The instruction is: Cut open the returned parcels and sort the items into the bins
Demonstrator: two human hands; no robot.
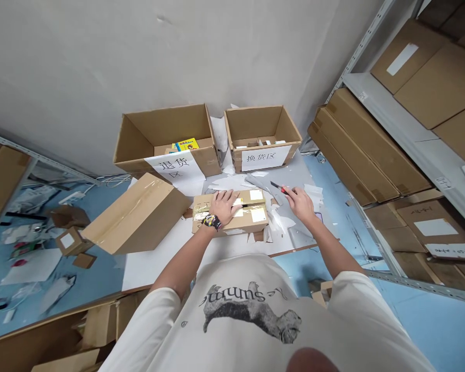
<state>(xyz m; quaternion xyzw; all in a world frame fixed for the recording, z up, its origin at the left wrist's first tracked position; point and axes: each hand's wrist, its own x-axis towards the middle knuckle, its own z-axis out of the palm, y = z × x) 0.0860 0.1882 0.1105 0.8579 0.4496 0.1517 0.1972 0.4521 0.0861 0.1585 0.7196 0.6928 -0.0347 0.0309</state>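
Note:
My left hand (223,207) lies flat with its fingers stretched out on top of a taped cardboard box (251,214). White labels show on the box beside my fingers, and clear tape runs along its top. To the right, my right hand (299,202) is closed around a utility knife (283,190) with a red and black handle. Its blade points up and left, apart from the box. Torn white paper and plastic scraps (281,223) lie between the box and my right hand.
Two open cartons with paper signs, a left carton (135,160) and a right carton (234,164), stand along the wall. A closed carton (139,214) sits tilted on the table's left. Shelves (395,108) of boxes rise at right. Packaging litters the blue floor (108,222) at left.

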